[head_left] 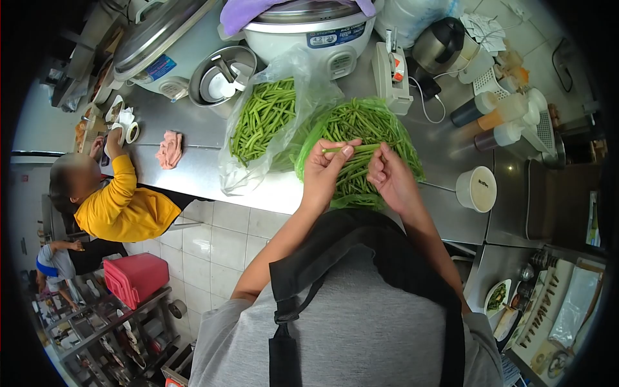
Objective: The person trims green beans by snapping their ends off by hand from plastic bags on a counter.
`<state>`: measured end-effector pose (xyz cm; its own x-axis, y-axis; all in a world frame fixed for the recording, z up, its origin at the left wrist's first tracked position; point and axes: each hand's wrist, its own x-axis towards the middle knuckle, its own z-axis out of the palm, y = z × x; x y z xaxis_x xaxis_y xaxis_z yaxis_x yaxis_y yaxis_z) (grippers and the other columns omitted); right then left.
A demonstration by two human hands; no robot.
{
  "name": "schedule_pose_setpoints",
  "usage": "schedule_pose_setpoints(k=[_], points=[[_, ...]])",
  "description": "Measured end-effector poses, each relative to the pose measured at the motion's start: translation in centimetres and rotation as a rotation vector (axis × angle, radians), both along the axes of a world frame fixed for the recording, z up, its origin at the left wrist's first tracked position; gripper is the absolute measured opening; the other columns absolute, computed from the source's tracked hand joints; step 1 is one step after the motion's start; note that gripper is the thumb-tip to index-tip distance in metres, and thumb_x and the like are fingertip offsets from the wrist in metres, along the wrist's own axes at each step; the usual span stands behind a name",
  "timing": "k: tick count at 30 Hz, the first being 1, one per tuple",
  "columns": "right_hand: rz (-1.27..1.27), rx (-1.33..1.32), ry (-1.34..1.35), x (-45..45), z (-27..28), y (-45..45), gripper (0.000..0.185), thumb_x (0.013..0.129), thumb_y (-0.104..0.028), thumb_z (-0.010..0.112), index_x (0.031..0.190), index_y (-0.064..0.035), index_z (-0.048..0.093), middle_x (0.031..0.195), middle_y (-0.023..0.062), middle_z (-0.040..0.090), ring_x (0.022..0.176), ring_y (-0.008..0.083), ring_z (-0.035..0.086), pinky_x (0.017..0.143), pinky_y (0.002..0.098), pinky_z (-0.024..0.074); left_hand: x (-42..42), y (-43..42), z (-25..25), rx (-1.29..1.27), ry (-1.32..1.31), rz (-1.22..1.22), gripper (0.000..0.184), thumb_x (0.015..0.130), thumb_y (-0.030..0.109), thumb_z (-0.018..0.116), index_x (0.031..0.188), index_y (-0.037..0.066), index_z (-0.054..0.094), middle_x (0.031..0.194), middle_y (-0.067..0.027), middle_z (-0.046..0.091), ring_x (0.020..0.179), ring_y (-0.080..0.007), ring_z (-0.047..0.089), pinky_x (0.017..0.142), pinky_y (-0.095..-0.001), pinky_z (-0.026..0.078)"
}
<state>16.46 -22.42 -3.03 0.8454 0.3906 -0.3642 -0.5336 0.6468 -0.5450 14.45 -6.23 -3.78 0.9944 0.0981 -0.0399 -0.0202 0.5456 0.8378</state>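
Note:
Over a green plastic bag filled with long green beans (358,122), both hands meet around a green bean (361,148). My left hand (324,169) pinches its left part between thumb and fingers. At its right end, the fingertips of my right hand (390,175) are pressed together on the bean. Just left of the green bag, a clear plastic bag (235,177) lies open with cut bean pieces (264,119) inside.
Rice cookers (309,39) and a metal pot (200,77) stand behind the bags. A pink cloth (169,149) lies left. A white tub (476,189) and sauce bottles (474,108) are right. A person in yellow (129,209) sits at the left; another person (61,261) is farther back.

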Motion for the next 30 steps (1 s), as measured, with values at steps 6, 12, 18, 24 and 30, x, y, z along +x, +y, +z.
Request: schedule_pose_setpoints(k=[6, 12, 18, 24, 30], points=[[-0.182, -0.286, -0.101, 3.2, -1.8, -4.2, 0.017, 0.094, -0.022, 0.046, 0.096, -0.0064, 0.053, 0.063, -0.0036, 0.037, 0.052, 0.0067, 0.032, 0.050, 0.0233, 0.0301, 0.5, 1.9, 0.3, 0.168, -0.022, 0.166, 0.003, 0.094, 0.006, 0.052, 0.096, 0.005, 0.054, 0.103, -0.0166, 0.066, 0.096, -0.0189, 0.063, 0.089, -0.0315, 0.049], [0.051, -1.165, -0.398, 3.3, -3.8, -4.3, 0.023, 0.089, -0.027, 0.059, 0.096, -0.0068, 0.067, 0.057, -0.0057, 0.040, 0.049, 0.0028, 0.034, 0.044, 0.0228, 0.0252, 0.5, 1.0, -1.8, 0.456, -0.155, 0.002, 0.014, 0.091, -0.002, 0.044, 0.087, 0.004, 0.056, 0.090, -0.0085, 0.064, 0.084, -0.0159, 0.060, 0.079, -0.0272, 0.047], [-0.030, -1.248, -0.566, 3.2, -4.7, -3.0, 0.017, 0.080, -0.021, 0.073, 0.087, -0.0067, 0.071, 0.049, -0.0074, 0.037, 0.047, 0.0022, 0.029, 0.045, 0.0226, 0.0218, 0.5, 0.4, -0.3, 0.903, -0.092, -0.072, 0.013, 0.089, 0.002, 0.050, 0.095, 0.003, 0.061, 0.080, -0.0073, 0.059, 0.070, -0.0152, 0.054, 0.066, -0.0278, 0.044], [-0.110, -1.272, -0.664, 2.6, 1.1, -2.2, 0.015, 0.077, -0.018, 0.076, 0.083, -0.0049, 0.071, 0.050, -0.0081, 0.031, 0.049, 0.0021, 0.025, 0.045, 0.0230, 0.0187, 2.1, -0.7, 0.3, 1.045, -0.146, -0.067, 0.019, 0.082, 0.010, 0.066, 0.101, 0.010, 0.068, 0.078, -0.0069, 0.057, 0.066, -0.0200, 0.055, 0.062, -0.0307, 0.044], [-0.144, -1.268, -0.656, 2.5, 2.3, -2.6, 0.014, 0.075, -0.016, 0.077, 0.082, -0.0050, 0.071, 0.051, -0.0078, 0.031, 0.050, 0.0024, 0.024, 0.046, 0.0226, 0.0196, 3.3, -0.3, 1.9, 1.146, -0.305, 0.010, 0.017, 0.075, 0.015, 0.072, 0.092, 0.013, 0.072, 0.078, -0.0046, 0.057, 0.065, -0.0224, 0.057, 0.058, -0.0332, 0.046]])
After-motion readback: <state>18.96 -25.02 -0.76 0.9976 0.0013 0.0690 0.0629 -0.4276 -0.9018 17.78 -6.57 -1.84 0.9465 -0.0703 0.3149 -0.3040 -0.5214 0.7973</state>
